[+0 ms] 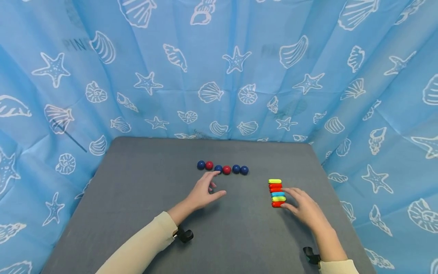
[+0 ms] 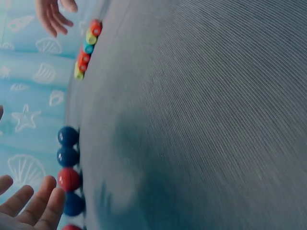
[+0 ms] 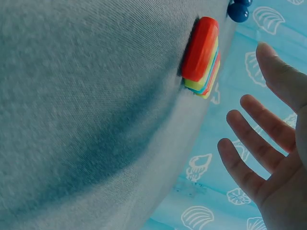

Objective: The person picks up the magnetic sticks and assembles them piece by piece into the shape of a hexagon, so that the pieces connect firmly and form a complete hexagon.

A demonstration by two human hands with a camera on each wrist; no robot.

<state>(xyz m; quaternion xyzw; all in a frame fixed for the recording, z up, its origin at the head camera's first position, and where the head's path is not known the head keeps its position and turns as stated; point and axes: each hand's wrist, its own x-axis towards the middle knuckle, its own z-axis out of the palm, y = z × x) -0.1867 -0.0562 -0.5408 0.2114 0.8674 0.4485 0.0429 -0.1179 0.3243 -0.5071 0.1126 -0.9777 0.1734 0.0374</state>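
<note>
Several glossy balls lie in a sideways row on the grey table, among them a dark blue ball (image 1: 201, 165) at the left end and a red ball (image 1: 227, 170) nearer the middle. My left hand (image 1: 202, 193) hovers just this side of the row, thumb and fingers spread, holding nothing. One fingertip overlaps a blue ball in the head view. Farther right, short coloured tubes lie side by side in a column, with a yellow tube (image 1: 275, 181) farthest and a red tube (image 3: 200, 49) nearest. Beside them my right hand (image 1: 305, 208) hangs with fingers apart, its fingertips overlapping the red tubes.
The grey tabletop (image 1: 137, 182) runs under both hands. A blue curtain (image 1: 219, 57) printed with white shells and starfish hangs behind the table and along its sides. Both wrists wear black straps, and the left sleeve (image 1: 143, 243) is cream.
</note>
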